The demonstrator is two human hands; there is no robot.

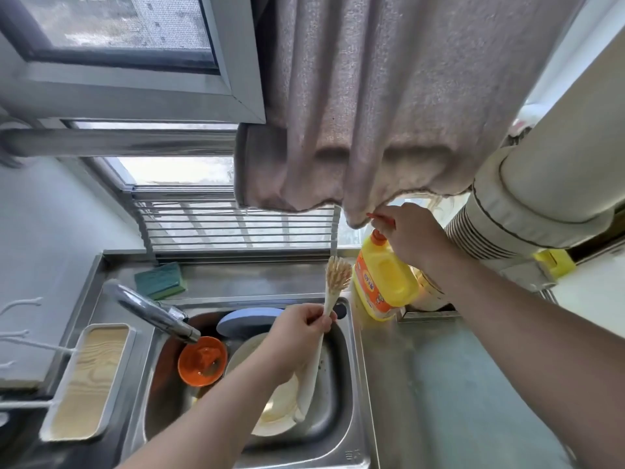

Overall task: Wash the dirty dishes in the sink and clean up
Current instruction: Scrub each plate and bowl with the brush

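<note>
Two hands busy — left hand (297,328) gripping brush (333,282), right hand (411,236) perhaps at detergent bottle (384,284)

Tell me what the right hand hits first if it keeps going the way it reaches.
Probably the hanging towel: the right hand, on the soap bottle's cap, points toward its hem. Depth is uncertain.

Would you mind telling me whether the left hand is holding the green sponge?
No, the left hand grips a dish brush over the sink, while the green sponge lies on the ledge behind the faucet.
</note>
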